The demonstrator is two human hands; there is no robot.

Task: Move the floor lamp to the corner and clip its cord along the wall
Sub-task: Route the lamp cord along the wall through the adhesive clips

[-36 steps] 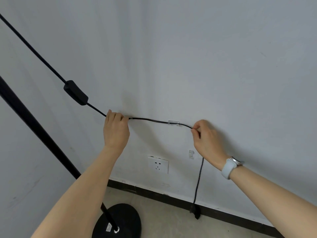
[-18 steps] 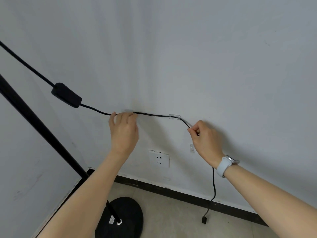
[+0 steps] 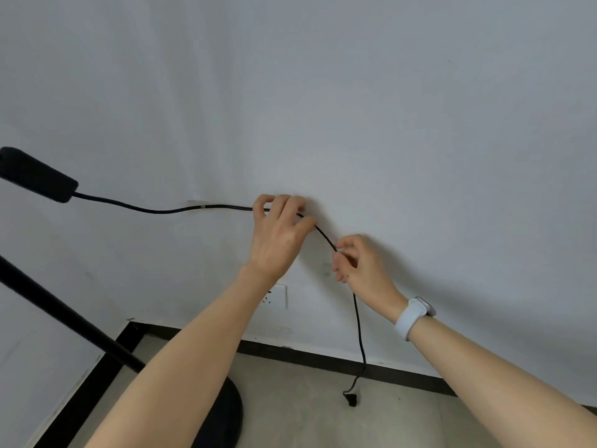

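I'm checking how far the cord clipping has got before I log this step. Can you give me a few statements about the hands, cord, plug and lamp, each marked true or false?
1. Both hands grip the black cord. True: the left hand holds it against the wall and the right hand pinches it lower down.
2. The plug is in the wall socket. False: it hangs loose near the floor.
3. The watch is on the left wrist. False: it is on the right wrist.
4. The inline switch lies left of both hands. True.
5. The lamp base stands on the floor. True.
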